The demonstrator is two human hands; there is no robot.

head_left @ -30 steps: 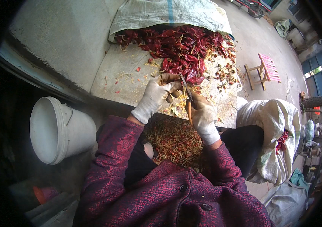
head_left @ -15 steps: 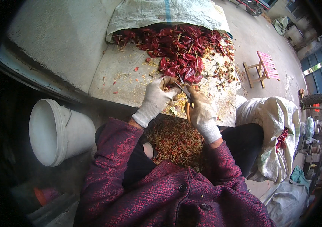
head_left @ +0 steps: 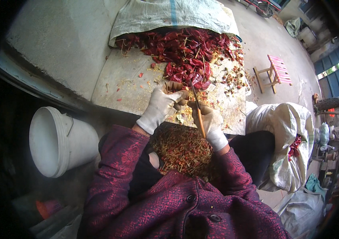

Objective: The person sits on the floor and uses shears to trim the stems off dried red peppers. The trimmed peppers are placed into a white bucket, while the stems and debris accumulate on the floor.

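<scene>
My left hand (head_left: pixel 164 102), in a white knit glove stained brown, is over the near part of the board, its thumb and fingers pinched together. A tiny reddish bit shows by the fingertips, too small to name. Just to its right, my right hand (head_left: pixel 208 119), gloved alike, grips a pair of scissors (head_left: pixel 200 120) with orange handles. Their blades point away from me and look nearly closed. Beyond the tips lies a heap of dried red chilli peppers (head_left: pixel 183 49) on the pale board (head_left: pixel 127 85), among scattered yellow seeds and stem bits.
A woven white sack (head_left: pixel 173 14) covers the heap's far side. Below the board is a pile of stem cuttings (head_left: pixel 183 153). A white bucket (head_left: pixel 76 141) lies tilted at left. At right are a full white sack (head_left: pixel 285 147) and a pink-slatted stool (head_left: pixel 277 71).
The scissors have turned in my right hand, their blades coming together and the handle now edge-on. My right hand has drawn slightly away from the left fingertips. The left stays pinched.
</scene>
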